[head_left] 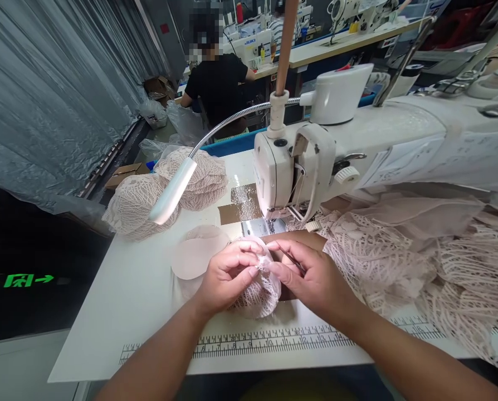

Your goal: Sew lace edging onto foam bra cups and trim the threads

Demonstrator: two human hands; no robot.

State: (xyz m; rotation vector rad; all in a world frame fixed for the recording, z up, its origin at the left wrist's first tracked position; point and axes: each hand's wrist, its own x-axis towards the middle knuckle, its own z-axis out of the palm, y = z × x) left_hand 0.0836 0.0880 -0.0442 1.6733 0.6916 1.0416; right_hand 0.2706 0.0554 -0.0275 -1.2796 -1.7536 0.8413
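Both hands meet over a small pale pink lace cup (258, 294) lying on the white sewing table (140, 289), just in front of the sewing machine's needle plate (260, 227). My left hand (226, 274) pinches the lace at its top edge with curled fingers. My right hand (311, 273) pinches the same lace from the right and also holds a thin dark tool, perhaps tweezers (291, 258). A smooth pink foam cup (195, 257) lies flat just left of my left hand.
A white sewing machine (357, 150) stands behind my hands, with a gooseneck lamp (172, 190) reaching left. Stacked lace cups (165, 192) sit at the back left, and a heap of lace fabric (433, 262) at the right. A ruler strip (274, 340) lines the front edge. Another person (218, 83) works further back.
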